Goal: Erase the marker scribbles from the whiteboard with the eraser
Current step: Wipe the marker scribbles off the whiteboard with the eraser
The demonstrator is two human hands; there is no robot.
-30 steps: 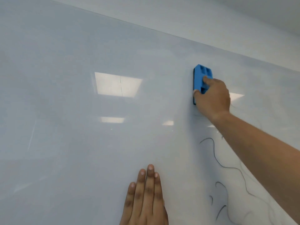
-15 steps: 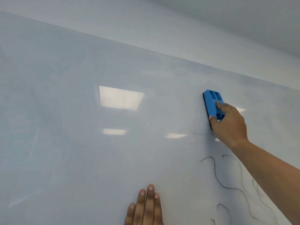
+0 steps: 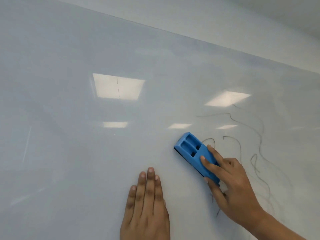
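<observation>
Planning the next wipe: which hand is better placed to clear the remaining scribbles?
Right. The right hand already grips the blue eraser beside the scribbles; the left hand lies flat on the whiteboard, empty.

The right hand (image 3: 232, 189) covered the eraser's (image 3: 194, 151) near end and some scribbles (image 3: 256, 161); the left hand's (image 3: 147, 205) wrist was cut off below.

Office: whiteboard (image 3: 69, 153), reflected ceiling panels (image 3: 118, 86)

Head view, close, facing whiteboard (image 3: 69, 84)
</observation>
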